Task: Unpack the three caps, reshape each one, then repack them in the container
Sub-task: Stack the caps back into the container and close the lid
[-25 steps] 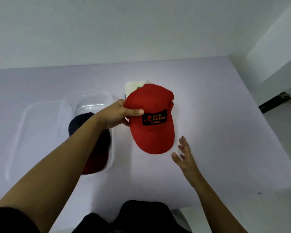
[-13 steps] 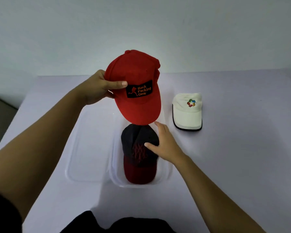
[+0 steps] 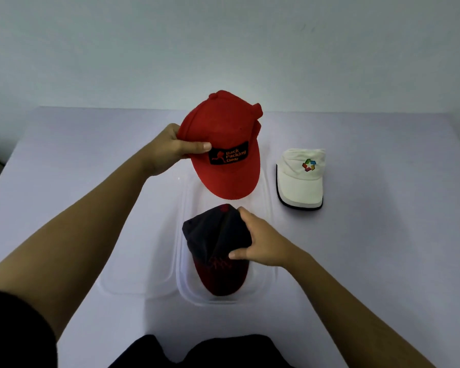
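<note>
My left hand point(image 3: 168, 148) grips a red cap point(image 3: 227, 144) with a black patch by its left side, holding it in the air above the far end of a clear plastic container point(image 3: 263, 293). A dark navy cap with a red brim point(image 3: 215, 251) lies inside the container, brim toward me. My right hand point(image 3: 263, 243) pinches the right side of this cap's crown between thumb and fingers. A white cap point(image 3: 300, 177) with a coloured logo rests on the table to the right of the container.
The clear lid point(image 3: 133, 272) lies flat on the table, touching the container's left side. The lavender table point(image 3: 383, 248) meets a pale wall at its far edge. My dark clothing shows at the bottom of the view.
My right hand went from hovering open over the table to the container and closed on the dark cap's crown. The view swung left. My left hand kept the red cap raised.
</note>
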Motion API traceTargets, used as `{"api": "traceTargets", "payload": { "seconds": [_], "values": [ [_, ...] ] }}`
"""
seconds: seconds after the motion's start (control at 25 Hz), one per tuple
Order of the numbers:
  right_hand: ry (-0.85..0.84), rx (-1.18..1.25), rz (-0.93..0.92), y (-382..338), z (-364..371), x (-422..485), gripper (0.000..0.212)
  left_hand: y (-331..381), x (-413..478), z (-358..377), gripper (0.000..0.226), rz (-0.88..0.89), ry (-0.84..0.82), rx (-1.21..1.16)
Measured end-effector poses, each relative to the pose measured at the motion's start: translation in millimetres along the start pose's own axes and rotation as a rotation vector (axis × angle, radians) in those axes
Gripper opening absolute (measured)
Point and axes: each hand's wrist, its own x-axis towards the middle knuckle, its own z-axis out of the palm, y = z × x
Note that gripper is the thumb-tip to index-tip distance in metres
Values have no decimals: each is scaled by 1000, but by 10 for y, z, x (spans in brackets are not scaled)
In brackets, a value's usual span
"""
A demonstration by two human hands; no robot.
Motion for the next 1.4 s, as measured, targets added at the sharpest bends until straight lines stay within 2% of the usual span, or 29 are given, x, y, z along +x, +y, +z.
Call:
{"api": "traceTargets", "payload": {
  "seconds": [0.08,0.12,0.24,0.28,0.36,0.44,0.56,0.68,0.8,0.84,0.96,1.04,1.16,1.28,1.32,1.4],
  "values": [
    [20,-3,-52,-6,41,-73,71,-110,-2,62,56,-102,-80,92],
    [34,-11,-63,-1,50,-94,71,-176,-22,99,50,-156,-125,160],
    [55,-6,-86,10,72,-128,69,-369,-136,230,7,-283,-239,303],
    [53,-14,-93,13,87,-132,68,-434,-183,259,4,-307,-266,314],
    [82,-36,-102,31,116,-136,63,-544,-253,281,14,-338,-265,278],
    [171,-1,-107,78,142,-143,61,-603,-312,311,15,-353,-240,214],
    [217,86,-130,159,174,-128,67,-642,-372,399,19,-371,-224,232],
    [238,-34,-103,222,176,-84,68,-662,-395,430,27,-420,-209,192],
    [344,-66,-46,249,90,-46,67,-709,-393,376,14,-457,-187,80],
    [354,-29,-21,239,63,-37,71,-722,-396,371,4,-463,-171,52],
    [356,-40,46,233,-14,20,105,-734,-394,367,19,-486,-174,25],
    [304,-142,60,245,-56,53,121,-714,-380,399,6,-501,-178,33],
    [224,-179,87,264,-118,94,131,-684,-357,434,20,-510,-188,29],
    [238,-248,131,282,-176,97,125,-704,-326,442,36,-535,-183,43],
    [229,-281,150,288,-194,101,117,-691,-326,443,34,-536,-192,66],
    [222,-331,178,306,-229,111,96,-685,-311,436,14,-503,-199,227]
  ]
}}
